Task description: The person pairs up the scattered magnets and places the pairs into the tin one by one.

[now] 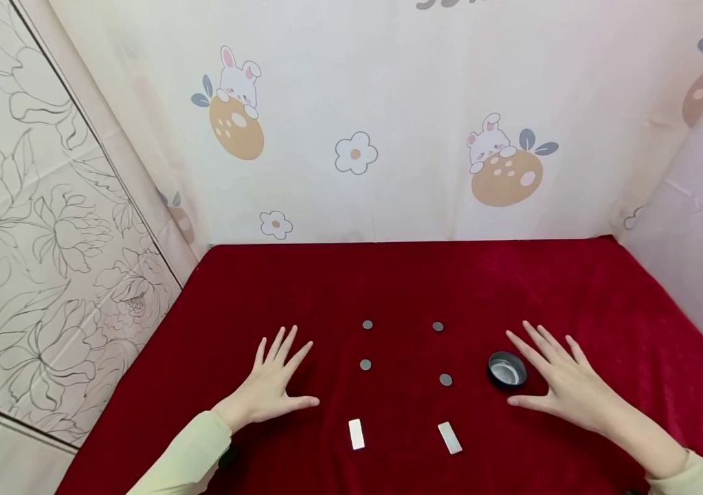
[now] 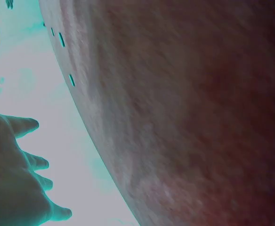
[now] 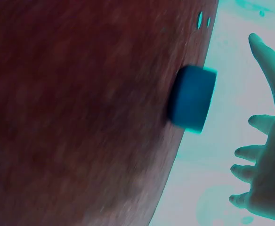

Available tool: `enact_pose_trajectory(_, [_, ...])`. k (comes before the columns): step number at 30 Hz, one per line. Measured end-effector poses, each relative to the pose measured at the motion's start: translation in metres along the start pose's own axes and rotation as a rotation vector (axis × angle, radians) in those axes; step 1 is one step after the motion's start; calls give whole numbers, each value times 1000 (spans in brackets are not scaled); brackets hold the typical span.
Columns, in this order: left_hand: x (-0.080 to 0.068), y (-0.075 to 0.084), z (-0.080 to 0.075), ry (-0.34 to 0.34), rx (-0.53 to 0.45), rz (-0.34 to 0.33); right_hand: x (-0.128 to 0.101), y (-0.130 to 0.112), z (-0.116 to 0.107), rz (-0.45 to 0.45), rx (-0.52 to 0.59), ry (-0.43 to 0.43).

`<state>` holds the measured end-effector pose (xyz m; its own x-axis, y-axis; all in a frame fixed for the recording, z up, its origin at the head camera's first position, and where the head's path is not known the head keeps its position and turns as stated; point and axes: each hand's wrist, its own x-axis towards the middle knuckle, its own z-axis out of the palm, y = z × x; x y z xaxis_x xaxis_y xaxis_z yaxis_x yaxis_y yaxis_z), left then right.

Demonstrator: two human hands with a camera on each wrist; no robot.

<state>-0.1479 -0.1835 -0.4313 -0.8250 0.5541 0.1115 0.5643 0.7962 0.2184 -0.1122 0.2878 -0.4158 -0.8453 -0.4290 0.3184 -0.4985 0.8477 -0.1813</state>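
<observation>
Toward the right edge of a plush red cloth (image 1: 400, 282), a round, dark-walled tin (image 1: 507, 371) sat beside the right hand (image 1: 567, 386), its fingers spread wide. Nearer the left edge, the left hand (image 1: 267, 386) was likewise splayed, both empty and raised off the cloth. Between them lay four flat grey discs (image 1: 366, 364) and two smooth oblong bars (image 1: 356, 434). The cloth's near edge and both sleeves (image 1: 190, 447) were cut off.

The red, cloth-covered counter (image 1: 302, 282) carries a black round dish (image 1: 507, 371), standing with its open side up. To the left of this dish lie four flat grey discs (image 1: 446, 379), two nearer and two farther from it. Two silvery bars (image 1: 450, 438) lie also to its left, lower in the head view.
</observation>
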Motion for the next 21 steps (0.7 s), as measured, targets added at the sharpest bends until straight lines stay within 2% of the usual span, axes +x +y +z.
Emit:
enact_pose_trajectory(5, [3, 9, 0, 3, -25, 34, 6, -15, 1, -73, 23, 23])
enact_pose_trajectory(13, [8, 24, 4, -66, -101, 76, 12, -37, 5, -185, 62, 62])
enact_pose_trajectory(21, [13, 35, 8, -53, -132, 165, 17, -47, 15, -310, 131, 102])
